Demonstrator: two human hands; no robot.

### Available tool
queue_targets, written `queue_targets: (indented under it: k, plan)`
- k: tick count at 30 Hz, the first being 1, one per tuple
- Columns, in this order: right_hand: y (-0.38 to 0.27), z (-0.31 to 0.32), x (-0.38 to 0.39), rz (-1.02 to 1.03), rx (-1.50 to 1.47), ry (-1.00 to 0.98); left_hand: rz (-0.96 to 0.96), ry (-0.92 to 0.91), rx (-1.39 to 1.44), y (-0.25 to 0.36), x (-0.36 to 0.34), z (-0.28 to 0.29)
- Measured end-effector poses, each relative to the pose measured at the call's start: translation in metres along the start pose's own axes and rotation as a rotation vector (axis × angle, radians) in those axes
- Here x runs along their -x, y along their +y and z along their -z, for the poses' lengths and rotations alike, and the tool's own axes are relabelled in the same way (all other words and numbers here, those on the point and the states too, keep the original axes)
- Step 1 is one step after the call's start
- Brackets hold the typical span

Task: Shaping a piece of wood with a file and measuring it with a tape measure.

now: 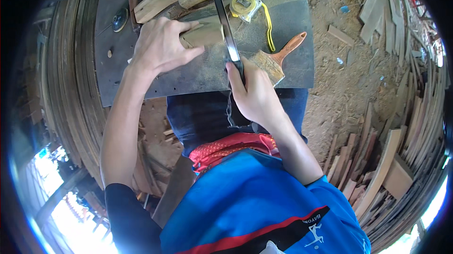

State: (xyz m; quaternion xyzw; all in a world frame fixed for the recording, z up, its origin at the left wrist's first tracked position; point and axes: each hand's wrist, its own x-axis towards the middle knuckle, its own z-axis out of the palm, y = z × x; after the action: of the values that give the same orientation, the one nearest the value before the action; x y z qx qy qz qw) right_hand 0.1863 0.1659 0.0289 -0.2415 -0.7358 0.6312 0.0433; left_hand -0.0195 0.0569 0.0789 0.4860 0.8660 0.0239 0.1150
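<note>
My left hand [163, 46] is closed round a short piece of wood [205, 36], thumb on its near side and fingers on its far side. In my right hand [255, 86] is the black handle of a long, narrow-bladed tool [221, 11], seen nearly edge-on. Its exact kind does not show. The blade points away from me and passes across the right end of the wood; whether they touch I cannot tell. Both hands are over a dark, dusty worktop [188, 81]. Just right of my right hand lies a wide paintbrush [289, 48] with an orange-brown handle.
A yellow tape measure [245, 6] lies beyond the brush, its tape partly out. Long boards [160, 1] line the worktop's far edge. A dark rounded object [120, 20] sits at the left. Stacked timber [71, 65] stands left, and more wood strips [377, 173] lean at the right.
</note>
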Motion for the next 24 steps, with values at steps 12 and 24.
queue_targets:
  k: [12,24]
  plan:
    - [-0.045,0.018,-0.043,-0.022,0.061,0.02,0.167,-0.221,-0.018,-0.002,-0.036,0.026]
    - [-0.075,0.03,-0.083,-0.128,0.249,-0.124,0.257,-0.271,0.116,-0.027,-0.055,0.028]
